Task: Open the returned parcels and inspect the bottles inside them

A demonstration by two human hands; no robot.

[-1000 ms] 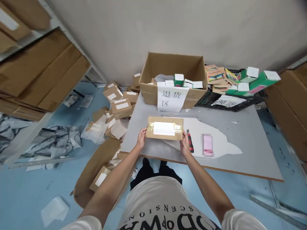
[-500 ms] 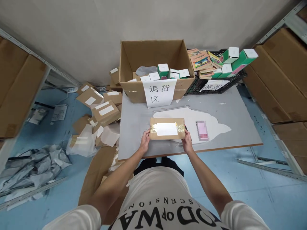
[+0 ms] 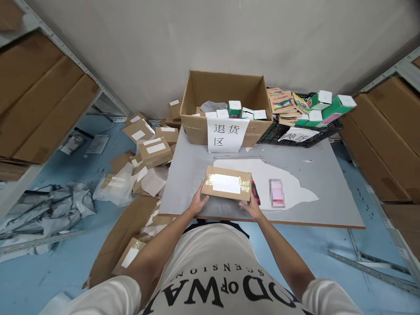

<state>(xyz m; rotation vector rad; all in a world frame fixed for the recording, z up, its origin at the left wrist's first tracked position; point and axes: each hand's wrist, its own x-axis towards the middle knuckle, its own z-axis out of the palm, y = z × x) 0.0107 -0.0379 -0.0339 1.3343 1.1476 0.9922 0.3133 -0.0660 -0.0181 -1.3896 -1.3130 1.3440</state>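
A taped brown cardboard box [image 3: 218, 195] with a white label sits slightly turned over the table's front part. My left hand [image 3: 198, 200] grips its left end, fingers along the side and thumb near the front corner. At the right end, my right hand [image 3: 252, 206] holds the lower corner, its thumb reaching out below the front edge. Just right of the box is a red and black tool [image 3: 256, 193], partly hidden by the box and my hand; its kind is unclear. Under these lies a torn white sheet [image 3: 295, 192], bearing a blurred pink item [image 3: 277, 193].
A large open carton [image 3: 197, 131] with a paper sign stands at the table's back, holding green-white boxes. Beside it is a black crate [image 3: 269, 136] of booklets and boxes. Parcels [image 3: 155, 153] pile up on the left. Shelves with cartons [image 3: 380, 135] flank the table [image 3: 334, 188].
The cardboard box has turned a little clockwise. My right hand has shifted to its lower corner with the thumb off the top, and more of the red and black tool shows.
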